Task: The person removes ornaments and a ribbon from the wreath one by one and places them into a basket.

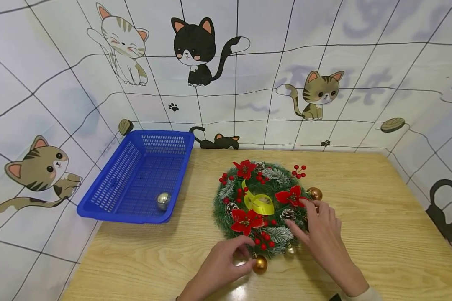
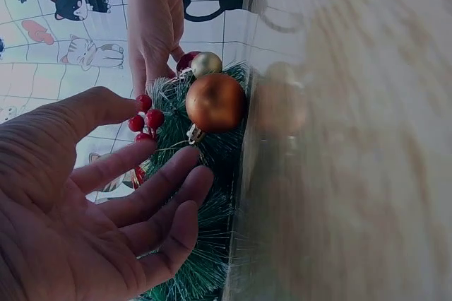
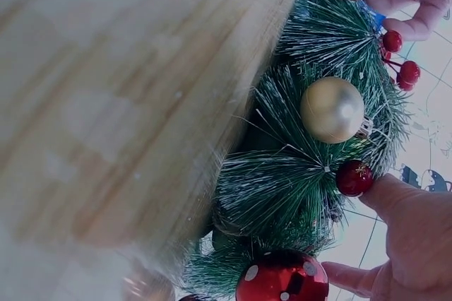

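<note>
A green Christmas wreath [image 1: 226, 219] lies on the table, dressed with red poinsettias [image 1: 246, 221], berries, frosted sprigs, pine cones and a yellow ribbon [image 1: 259, 204]. At its near edge is my left hand [image 1: 224, 261], fingers spread and loosely bent around a red berry sprig [image 2: 152, 119] and an orange-gold bauble [image 2: 216, 103]. On the wreath's right side rests my right hand [image 1: 322, 232], its fingertips by a poinsettia and a pine cone [image 1: 287, 214]. The right wrist view shows its fingers at a small dark red ball [image 3: 354, 178] and a white-dotted red bauble [image 3: 282, 277]. A pale gold bauble [image 3: 332, 110] hangs between the hands.
A blue plastic basket [image 1: 126, 216] stands at the left of the wooden table [image 1: 380, 217], holding one silver bauble [image 1: 163, 200]. A copper bauble [image 1: 314, 193] sits at the wreath's right edge. Cat-printed sheeting [image 1: 260, 83] encloses the back and sides.
</note>
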`<state>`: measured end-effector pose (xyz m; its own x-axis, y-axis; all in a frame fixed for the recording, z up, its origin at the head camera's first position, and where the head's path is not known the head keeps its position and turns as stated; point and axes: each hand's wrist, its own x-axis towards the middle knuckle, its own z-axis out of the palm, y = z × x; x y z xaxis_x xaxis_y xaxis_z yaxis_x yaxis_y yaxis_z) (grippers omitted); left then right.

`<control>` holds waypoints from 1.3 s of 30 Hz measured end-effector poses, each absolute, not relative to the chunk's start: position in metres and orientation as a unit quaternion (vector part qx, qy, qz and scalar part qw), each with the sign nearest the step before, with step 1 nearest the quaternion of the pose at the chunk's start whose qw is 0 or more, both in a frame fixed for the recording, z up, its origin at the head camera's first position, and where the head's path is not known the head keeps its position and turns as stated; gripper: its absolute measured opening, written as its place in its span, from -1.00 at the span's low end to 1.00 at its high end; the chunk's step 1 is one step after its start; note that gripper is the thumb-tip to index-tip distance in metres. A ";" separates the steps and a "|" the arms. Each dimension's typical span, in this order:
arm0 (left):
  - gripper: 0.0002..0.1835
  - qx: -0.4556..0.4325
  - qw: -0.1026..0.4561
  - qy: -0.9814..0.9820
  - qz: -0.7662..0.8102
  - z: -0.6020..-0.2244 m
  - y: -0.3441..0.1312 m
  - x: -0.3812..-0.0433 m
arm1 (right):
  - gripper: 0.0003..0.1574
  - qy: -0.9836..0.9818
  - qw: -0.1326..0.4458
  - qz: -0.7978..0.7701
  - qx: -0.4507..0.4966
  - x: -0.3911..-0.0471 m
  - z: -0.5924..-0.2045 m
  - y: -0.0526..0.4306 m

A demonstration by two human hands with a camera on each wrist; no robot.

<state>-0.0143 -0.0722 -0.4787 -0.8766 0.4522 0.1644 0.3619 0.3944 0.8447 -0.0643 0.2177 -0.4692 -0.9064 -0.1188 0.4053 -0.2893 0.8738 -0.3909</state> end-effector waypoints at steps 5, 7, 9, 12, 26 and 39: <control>-0.69 0.246 0.063 0.845 0.471 -0.479 -0.072 -0.014 | -0.07 -0.952 0.177 0.227 0.104 -0.064 -0.469 0.217; -0.69 0.249 0.062 0.848 0.463 -0.479 -0.072 -0.014 | -0.07 -0.953 0.172 0.228 0.102 -0.064 -0.468 0.217; -0.70 0.252 0.060 0.851 0.457 -0.479 -0.071 -0.014 | -0.08 -0.954 0.167 0.230 0.100 -0.064 -0.468 0.217; -0.70 0.259 0.064 0.854 0.446 -0.478 -0.069 -0.014 | -0.08 -0.954 0.159 0.233 0.099 -0.064 -0.466 0.218; -0.73 0.269 0.089 0.881 0.380 -0.472 -0.059 -0.015 | -0.08 -0.956 0.138 0.241 0.098 -0.064 -0.465 0.220; -0.72 0.247 0.108 0.898 0.349 -0.474 -0.053 -0.012 | -0.09 -0.951 0.132 0.256 0.113 -0.064 -0.464 0.222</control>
